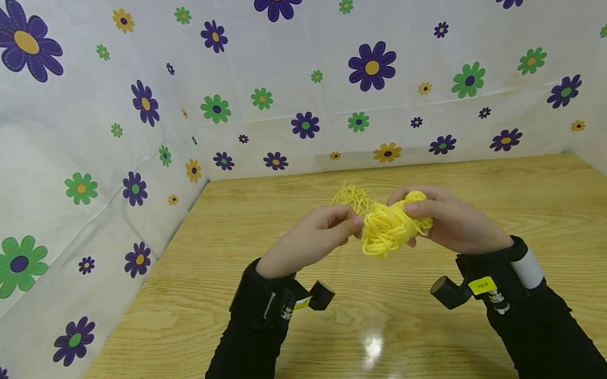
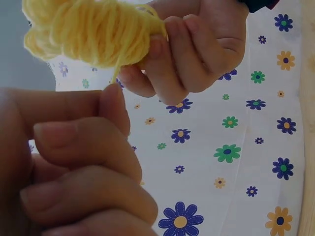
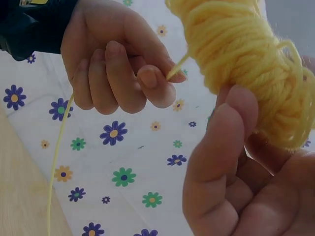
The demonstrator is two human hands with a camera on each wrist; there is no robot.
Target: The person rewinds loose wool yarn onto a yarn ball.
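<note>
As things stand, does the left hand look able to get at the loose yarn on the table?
Probably yes: the loose yarn lies on the table beyond the left hand, apparently unblocked. That hand pinches a strand from the ball, though, so it may need to let go first.

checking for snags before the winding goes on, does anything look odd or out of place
Only the loose yarn on the table looks untidy: it lies in messy, overlapping loops, unlike the wound bundle in the right fingers. Whether it is knotted is too small to tell. Nothing looks spilled or damaged.
</note>
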